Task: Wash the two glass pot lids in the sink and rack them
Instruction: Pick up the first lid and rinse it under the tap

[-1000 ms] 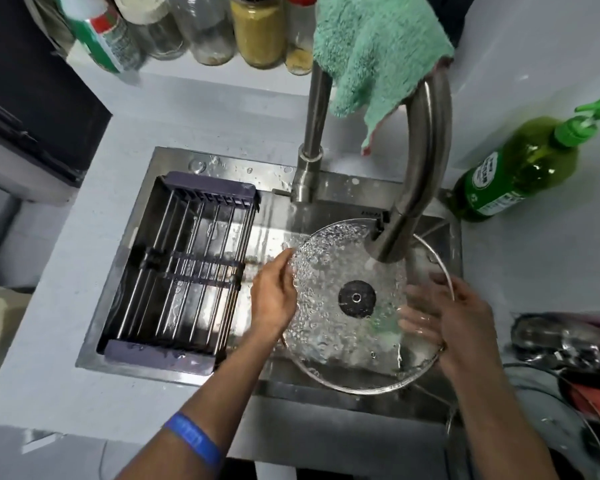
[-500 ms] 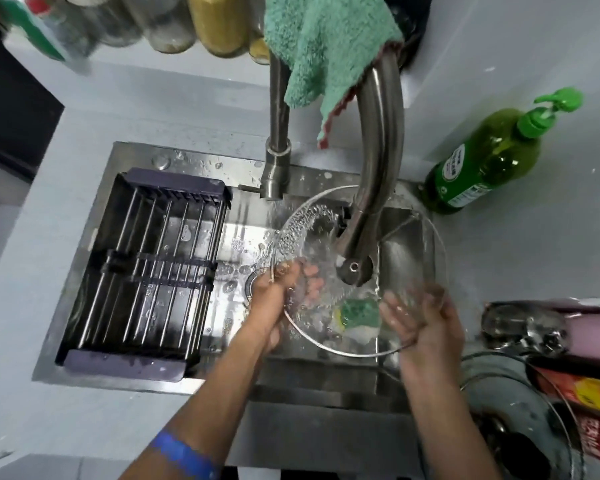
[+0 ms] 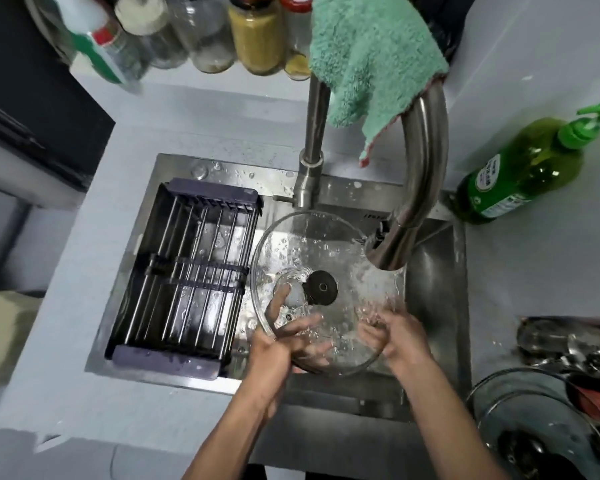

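1. Two bare hands hold one round glass lid [image 3: 326, 258] over the steel sink [image 3: 433, 306], under the curved spout of the brushed-metal faucet [image 3: 423, 161]; water runs onto the glass and beads all over it.
2. The left hand [image 3: 278, 344] grips the lid's near-left rim, its fingers showing through the clear glass beneath the dome.
3. The right hand [image 3: 399, 337] is closed on the near-right rim, thumb on top, wet with splashing water.
4. The lid is a shallow transparent dome with a black disc fitting [image 3: 321, 287] at its centre, seen from the underside.
5. A dark rack [image 3: 184, 282] of parallel metal rods with plastic end bars spans the left half of the sink and holds nothing.
6. A second glass lid [image 3: 520, 410], also round and wet, lies at the lower right on the grey table [image 3: 534, 271], partly cut off by the frame edge.
7. A fluffy green cloth [image 3: 371, 53] is draped over the faucet's arch.
8. A green pump bottle [image 3: 527, 171] of translucent plastic stands on the table right of the sink.
9. Several jars [image 3: 253, 39] line the ledge behind, blurred.
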`<action>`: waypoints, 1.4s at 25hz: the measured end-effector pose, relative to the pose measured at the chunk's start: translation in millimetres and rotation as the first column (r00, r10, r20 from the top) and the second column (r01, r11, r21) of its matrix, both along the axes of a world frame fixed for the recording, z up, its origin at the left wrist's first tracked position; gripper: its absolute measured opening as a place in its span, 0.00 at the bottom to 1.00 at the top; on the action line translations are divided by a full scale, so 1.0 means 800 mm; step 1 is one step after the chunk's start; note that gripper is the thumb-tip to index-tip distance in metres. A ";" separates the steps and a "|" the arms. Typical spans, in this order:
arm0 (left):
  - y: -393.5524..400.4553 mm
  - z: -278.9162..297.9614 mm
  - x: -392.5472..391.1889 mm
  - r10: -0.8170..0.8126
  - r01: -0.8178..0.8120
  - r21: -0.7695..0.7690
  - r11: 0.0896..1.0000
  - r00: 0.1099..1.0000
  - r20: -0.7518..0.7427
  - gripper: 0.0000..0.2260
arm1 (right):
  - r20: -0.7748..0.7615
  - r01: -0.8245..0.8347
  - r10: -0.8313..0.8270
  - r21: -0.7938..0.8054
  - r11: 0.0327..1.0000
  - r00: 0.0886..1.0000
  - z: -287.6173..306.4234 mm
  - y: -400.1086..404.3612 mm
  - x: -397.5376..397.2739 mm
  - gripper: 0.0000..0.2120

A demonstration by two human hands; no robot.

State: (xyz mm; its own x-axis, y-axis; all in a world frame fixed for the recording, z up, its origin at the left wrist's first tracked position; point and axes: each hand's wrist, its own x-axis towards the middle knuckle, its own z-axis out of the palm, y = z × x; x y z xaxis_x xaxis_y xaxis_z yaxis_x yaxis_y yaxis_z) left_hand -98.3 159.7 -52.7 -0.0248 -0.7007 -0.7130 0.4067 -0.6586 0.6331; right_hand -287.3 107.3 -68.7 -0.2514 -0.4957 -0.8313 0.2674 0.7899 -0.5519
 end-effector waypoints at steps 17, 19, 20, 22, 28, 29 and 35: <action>0.037 0.014 0.086 0.311 -0.326 -0.018 0.945 0.884 0.349 0.34 | -0.554 -0.483 0.149 -0.526 0.701 0.819 0.156 -0.077 0.047 0.04; 0.047 0.013 0.097 0.378 -0.394 -0.008 0.919 0.876 0.301 0.32 | -0.472 -0.475 0.227 -0.512 0.716 0.852 0.139 -0.078 0.059 0.07; 0.053 0.011 0.102 0.406 -0.424 0.006 0.905 0.869 0.283 0.32 | -0.461 -0.483 0.252 -0.498 0.720 0.851 0.131 -0.079 0.068 0.09; 0.062 0.008 0.110 0.447 -0.467 0.028 0.884 0.860 0.247 0.30 | -0.456 -0.521 0.301 -0.498 0.693 0.837 0.118 -0.085 0.093 0.11; 0.068 0.010 0.143 0.436 -0.460 0.055 0.886 0.869 0.233 0.27 | -0.408 -0.568 0.398 -0.644 0.512 0.822 0.102 -0.101 0.218 0.13; 0.066 0.011 0.148 0.437 -0.458 0.052 0.887 0.871 0.224 0.27 | -0.395 -0.543 0.375 -0.657 0.523 0.839 0.100 -0.108 0.238 0.12; 0.060 0.014 0.177 0.446 -0.459 0.055 0.886 0.880 0.167 0.29 | -0.349 -0.423 0.240 -0.704 0.570 0.906 0.081 -0.134 0.287 0.09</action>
State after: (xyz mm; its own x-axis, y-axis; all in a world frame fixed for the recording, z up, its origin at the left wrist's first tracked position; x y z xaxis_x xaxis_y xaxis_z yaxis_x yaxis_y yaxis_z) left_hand 42.9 207.4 -41.4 0.3882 -0.5430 -0.7446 0.5821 -0.4819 0.6549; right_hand -58.0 0.0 -4.2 -0.0432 -0.9961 -0.0767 -0.1084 0.0810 -0.9908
